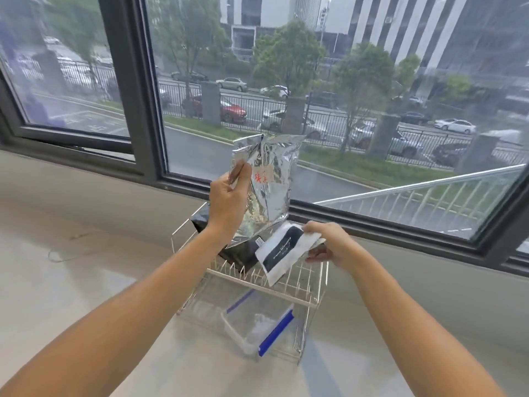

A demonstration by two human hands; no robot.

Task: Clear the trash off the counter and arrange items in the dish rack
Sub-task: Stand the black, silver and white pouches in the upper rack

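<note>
A two-tier wire dish rack (312, 303) stands on the pale counter below the window. My left hand (229, 196) pinches the upper left edge of a crinkled silver foil bag (272, 179) with red writing, held upright over the rack's top tier. My right hand (329, 245) grips the right end of a white and black packet (282, 253) that lies tilted across the top tier's prongs. A black bag (240, 250) lies on the top tier under both. On the lower level rests a clear plastic container (257, 325) with blue strips.
The grey window frame and sill (400, 230) run directly behind the rack. A thin wire or string (61, 253) lies on the counter (86, 282) at the left.
</note>
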